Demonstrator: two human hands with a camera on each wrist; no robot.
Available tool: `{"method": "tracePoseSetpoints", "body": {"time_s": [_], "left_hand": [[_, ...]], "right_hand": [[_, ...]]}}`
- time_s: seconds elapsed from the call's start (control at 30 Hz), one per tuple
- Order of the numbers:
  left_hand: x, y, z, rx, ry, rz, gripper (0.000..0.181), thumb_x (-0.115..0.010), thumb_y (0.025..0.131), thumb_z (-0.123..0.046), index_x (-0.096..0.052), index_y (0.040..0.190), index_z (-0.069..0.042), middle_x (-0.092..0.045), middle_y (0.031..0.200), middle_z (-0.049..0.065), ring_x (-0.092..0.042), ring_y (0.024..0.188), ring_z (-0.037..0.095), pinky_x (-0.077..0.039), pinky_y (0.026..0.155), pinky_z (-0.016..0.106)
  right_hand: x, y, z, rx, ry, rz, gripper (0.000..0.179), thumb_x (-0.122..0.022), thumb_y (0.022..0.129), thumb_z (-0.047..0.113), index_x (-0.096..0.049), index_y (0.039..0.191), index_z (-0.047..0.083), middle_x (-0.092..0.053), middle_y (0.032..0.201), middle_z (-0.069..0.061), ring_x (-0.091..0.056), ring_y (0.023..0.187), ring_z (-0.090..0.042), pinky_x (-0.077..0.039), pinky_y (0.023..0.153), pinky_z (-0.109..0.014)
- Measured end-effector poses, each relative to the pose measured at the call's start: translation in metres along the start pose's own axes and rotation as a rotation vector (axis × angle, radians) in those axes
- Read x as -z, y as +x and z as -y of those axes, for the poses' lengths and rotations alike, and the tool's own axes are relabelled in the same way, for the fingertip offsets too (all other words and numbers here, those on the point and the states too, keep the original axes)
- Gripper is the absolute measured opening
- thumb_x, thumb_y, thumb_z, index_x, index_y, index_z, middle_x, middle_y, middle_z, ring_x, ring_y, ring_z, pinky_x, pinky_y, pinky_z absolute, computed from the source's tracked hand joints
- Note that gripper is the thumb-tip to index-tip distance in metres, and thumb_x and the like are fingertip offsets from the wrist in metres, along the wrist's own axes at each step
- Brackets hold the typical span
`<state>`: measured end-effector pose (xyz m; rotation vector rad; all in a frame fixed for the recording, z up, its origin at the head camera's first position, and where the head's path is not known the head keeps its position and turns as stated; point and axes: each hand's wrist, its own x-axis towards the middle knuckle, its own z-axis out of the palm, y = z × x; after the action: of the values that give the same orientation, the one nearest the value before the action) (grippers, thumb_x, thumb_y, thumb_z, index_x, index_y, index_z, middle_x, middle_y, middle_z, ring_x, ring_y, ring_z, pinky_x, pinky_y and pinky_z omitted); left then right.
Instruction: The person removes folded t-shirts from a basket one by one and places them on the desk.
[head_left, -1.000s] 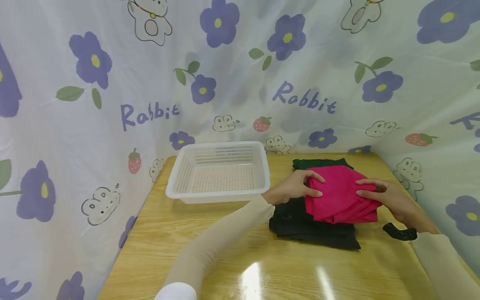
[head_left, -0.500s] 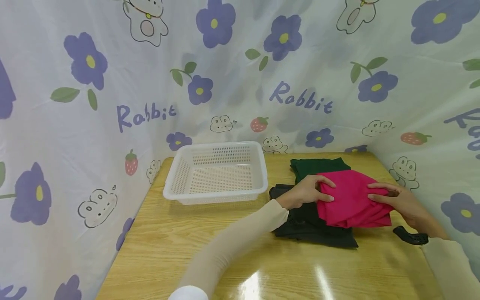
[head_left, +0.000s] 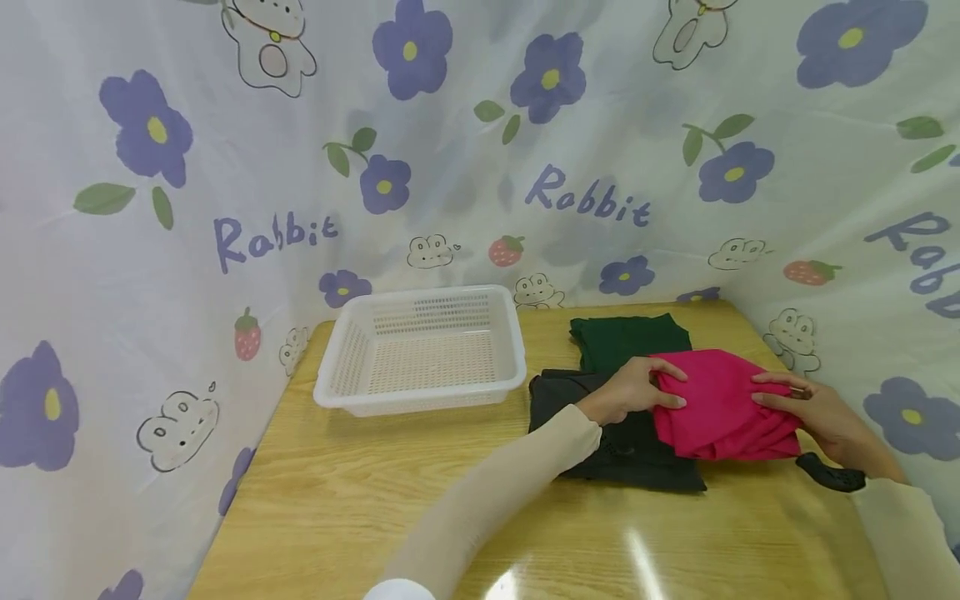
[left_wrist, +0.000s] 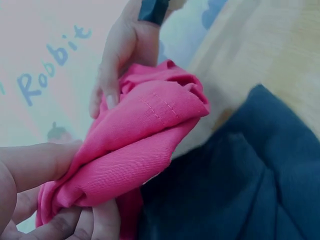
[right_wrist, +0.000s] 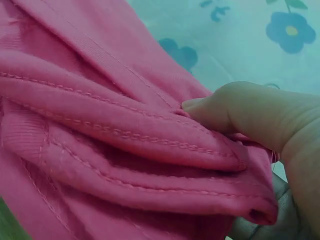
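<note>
Both hands grip a folded bright pink garment (head_left: 720, 408), with stitched seams and layered folds along its near edge. My left hand (head_left: 628, 388) pinches its left side, thumb over the cloth and fingers under it in the left wrist view. The right hand (head_left: 832, 421) holds the opposite end, and its thumb (right_wrist: 215, 107) presses the top layers in the right wrist view. Partly beneath the left hand lies a folded black garment (head_left: 637, 467) on the table. A folded dark green garment (head_left: 630, 336) lies behind it, its front overlapped by the pink one.
A white perforated plastic basket (head_left: 420, 398) stands at the back left of the wooden table (head_left: 360, 492), with nothing inside. Printed fabric (head_left: 450, 192) hangs behind and along the sides. A black strap (head_left: 828, 473) is at the right wrist.
Both hands have carried the pink garment to the right and slightly nearer, uncovering more of the green and black garments. The view has turned slightly right.
</note>
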<state>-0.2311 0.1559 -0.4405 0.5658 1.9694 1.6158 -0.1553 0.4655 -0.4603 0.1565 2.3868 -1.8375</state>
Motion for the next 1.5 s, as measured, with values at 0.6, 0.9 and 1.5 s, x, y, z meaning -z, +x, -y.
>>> {"method": "tracePoseSetpoints", "body": {"time_s": [0.6, 0.9, 1.5], "left_hand": [[-0.038, 0.024, 0.013, 0.028, 0.028, -0.071, 0.029, -0.081, 0.089, -0.003, -0.077, 0.113, -0.019, -0.062, 0.085, -0.002, -0.055, 0.072, 0.008, -0.048, 0.061, 0.022], [-0.048, 0.032, 0.022, 0.029, 0.215, -0.092, 0.028, -0.082, 0.088, -0.005, -0.077, 0.112, -0.018, -0.063, 0.106, -0.008, -0.053, 0.087, 0.004, -0.049, 0.062, 0.023], [-0.055, 0.046, 0.026, 0.062, 0.636, 0.008, 0.035, -0.079, 0.092, -0.012, -0.075, 0.127, -0.016, -0.07, 0.126, -0.009, -0.06, 0.115, 0.006, -0.046, 0.069, 0.015]], "right_hand": [[0.024, 0.0, -0.026, -0.056, 0.252, -0.017, 0.034, -0.065, 0.102, 0.008, -0.075, 0.127, 0.029, -0.07, 0.105, 0.015, -0.067, 0.085, -0.007, -0.057, 0.069, -0.025], [0.023, 0.005, -0.037, -0.073, -0.025, -0.068, 0.036, -0.072, 0.099, 0.025, -0.068, 0.135, 0.032, -0.053, 0.117, 0.022, -0.06, 0.092, -0.003, -0.055, 0.073, -0.025], [0.015, 0.013, -0.059, -0.039, -0.197, -0.117, 0.04, -0.077, 0.095, 0.031, -0.069, 0.133, 0.021, -0.044, 0.132, 0.006, -0.053, 0.091, -0.004, -0.051, 0.07, -0.026]]}}
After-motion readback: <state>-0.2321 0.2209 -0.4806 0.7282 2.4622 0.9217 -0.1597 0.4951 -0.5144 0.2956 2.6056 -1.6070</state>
